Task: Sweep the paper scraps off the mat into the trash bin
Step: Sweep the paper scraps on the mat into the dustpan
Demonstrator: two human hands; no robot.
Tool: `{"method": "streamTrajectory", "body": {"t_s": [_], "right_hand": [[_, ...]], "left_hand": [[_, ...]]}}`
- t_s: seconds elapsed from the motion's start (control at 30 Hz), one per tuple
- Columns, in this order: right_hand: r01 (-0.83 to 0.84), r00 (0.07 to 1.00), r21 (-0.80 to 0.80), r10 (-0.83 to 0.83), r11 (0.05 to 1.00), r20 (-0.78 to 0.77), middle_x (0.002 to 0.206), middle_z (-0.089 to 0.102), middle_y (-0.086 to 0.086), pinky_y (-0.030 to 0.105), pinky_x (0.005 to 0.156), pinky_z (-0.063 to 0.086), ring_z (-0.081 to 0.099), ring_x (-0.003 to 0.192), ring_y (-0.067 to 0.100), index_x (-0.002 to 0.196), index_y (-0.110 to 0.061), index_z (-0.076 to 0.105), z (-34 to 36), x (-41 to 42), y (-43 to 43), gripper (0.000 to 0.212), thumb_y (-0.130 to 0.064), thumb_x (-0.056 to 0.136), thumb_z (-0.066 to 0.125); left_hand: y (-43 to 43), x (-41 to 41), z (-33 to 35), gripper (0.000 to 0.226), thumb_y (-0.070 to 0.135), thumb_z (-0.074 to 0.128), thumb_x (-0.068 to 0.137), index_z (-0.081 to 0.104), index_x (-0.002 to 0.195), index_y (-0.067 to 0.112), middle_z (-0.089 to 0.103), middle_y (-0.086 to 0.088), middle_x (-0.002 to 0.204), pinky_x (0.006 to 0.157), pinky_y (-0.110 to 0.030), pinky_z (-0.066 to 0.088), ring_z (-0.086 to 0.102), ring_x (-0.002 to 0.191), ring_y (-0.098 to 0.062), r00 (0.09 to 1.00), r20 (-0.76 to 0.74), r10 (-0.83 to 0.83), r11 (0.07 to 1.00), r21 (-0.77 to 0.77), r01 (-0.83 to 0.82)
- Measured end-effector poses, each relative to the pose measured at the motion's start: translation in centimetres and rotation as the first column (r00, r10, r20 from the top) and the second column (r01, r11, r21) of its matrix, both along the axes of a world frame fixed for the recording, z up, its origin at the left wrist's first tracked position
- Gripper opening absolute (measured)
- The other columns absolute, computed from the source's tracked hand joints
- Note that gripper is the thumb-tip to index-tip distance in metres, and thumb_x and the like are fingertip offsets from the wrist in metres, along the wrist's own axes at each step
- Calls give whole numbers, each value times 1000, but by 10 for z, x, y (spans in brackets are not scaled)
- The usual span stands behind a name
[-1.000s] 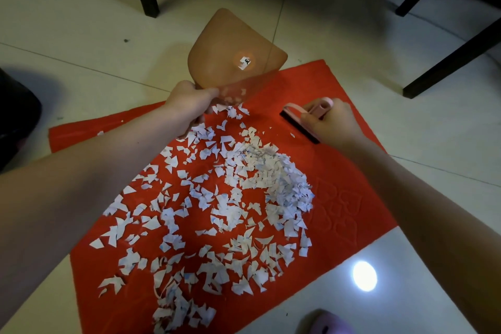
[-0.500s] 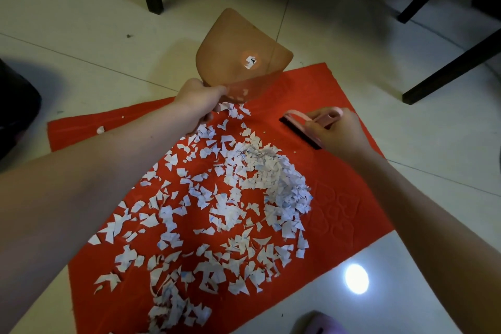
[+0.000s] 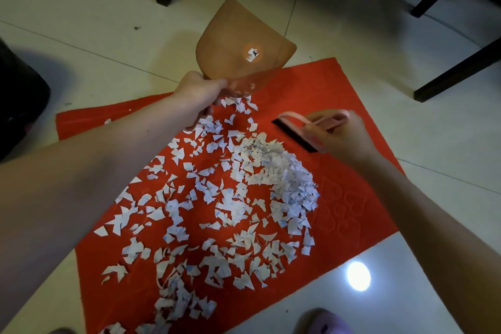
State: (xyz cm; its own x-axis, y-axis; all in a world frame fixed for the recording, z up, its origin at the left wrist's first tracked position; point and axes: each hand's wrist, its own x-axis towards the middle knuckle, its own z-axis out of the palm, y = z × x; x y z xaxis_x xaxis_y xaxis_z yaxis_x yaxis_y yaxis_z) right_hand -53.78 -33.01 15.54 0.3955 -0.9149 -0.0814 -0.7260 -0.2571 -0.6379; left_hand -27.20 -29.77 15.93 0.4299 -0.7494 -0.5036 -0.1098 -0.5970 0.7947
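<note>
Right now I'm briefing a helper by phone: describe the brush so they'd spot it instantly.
Find the red mat on the tiled floor, strewn with white paper scraps. Near its far right edge the right hand grips the brush. Only it has a pink looped handle over black bristles, unlike the brown dustpan in the left hand.
</note>
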Motion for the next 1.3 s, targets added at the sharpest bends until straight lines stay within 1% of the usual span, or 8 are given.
{"method": "streamTrajectory", "body": {"t_s": [0.13, 0.4, 0.6, 0.77, 0.9, 1.0, 1.17, 1.3], "right_hand": [[144, 987, -91, -149, 985, -57, 86, 70, 5, 17, 52, 40, 60, 71, 19, 96, -16, 73, -4, -22, -15, 13, -15, 85, 66], [82, 981, 39, -74, 996, -181, 84, 70, 14, 44, 63, 53, 65, 72, 31, 97, -6, 71, -11, 4, -3, 29, -33, 89, 62], [196, 970, 66, -203, 978, 131, 77, 70, -2, 21, 52, 53, 66, 59, 2, 98, -12, 71, -4, -30, 11, 13, -12, 86, 66], [286, 952, -81, -293, 955, -85, 85, 68, 3, 23, 59, 47, 62, 71, 17, 102, -12, 73, -11, -51, -1, 18, -14, 88, 62], [297, 947, 2, -294, 955, -131, 89, 70, 13, 38, 61, 50, 61, 71, 24, 100, -11, 70, -15, -36, -1, 19, -24, 89, 62], [172, 980, 83, -163, 982, -111, 78, 70, 13, 42, 56, 52, 63, 64, 28, 93, -12, 70, -17, -21, 17, 23, -33, 88, 61], [168, 985, 27, -169, 985, 40, 76, 70, -1, 16, 47, 51, 66, 59, 3, 99, -12, 72, -8, -34, 27, 14, -16, 87, 66], [260, 964, -68, -255, 963, 71, 82, 72, 2, 29, 64, 52, 67, 73, 16, 94, -14, 75, 3, -48, 12, 12, -17, 85, 68]], "left_hand": [[3, -1, -6, 23, 28, 56, 94, 51, 78, 12, 52, -4, 63, 46, -25, 34, 41, 46, -14, 1000, -13, 20, 1000, 17, -20], [3, -12, -4, 23, 32, 57, 94, 49, 80, 14, 52, -4, 64, 47, -25, 36, 42, 47, -14, 1000, -24, -12, 999, 40, 13], [4, -15, -1, 26, 34, 57, 95, 50, 78, 14, 52, -3, 64, 45, -22, 36, 42, 47, -13, 999, -28, -17, 999, 29, 18], [6, -24, -2, 26, 30, 57, 94, 52, 75, 13, 52, -3, 63, 49, -25, 36, 41, 47, -14, 999, -12, -45, 998, 39, 46], [4, -32, 0, 25, 27, 56, 94, 52, 74, 13, 52, -4, 63, 47, -24, 34, 40, 45, -14, 998, -14, -61, 998, 31, 61], [4, -33, 1, 24, 27, 56, 95, 52, 76, 13, 52, -4, 62, 45, -24, 34, 40, 44, -14, 998, -13, -66, 997, 30, 67], [4, -31, 2, 25, 28, 56, 94, 52, 75, 13, 52, -3, 62, 48, -24, 35, 41, 46, -15, 998, -2, -65, 998, 25, 66], [7, -28, 0, 25, 29, 59, 93, 52, 75, 13, 51, -3, 63, 50, -25, 35, 41, 48, -14, 998, -6, -62, 998, 31, 62]]}}
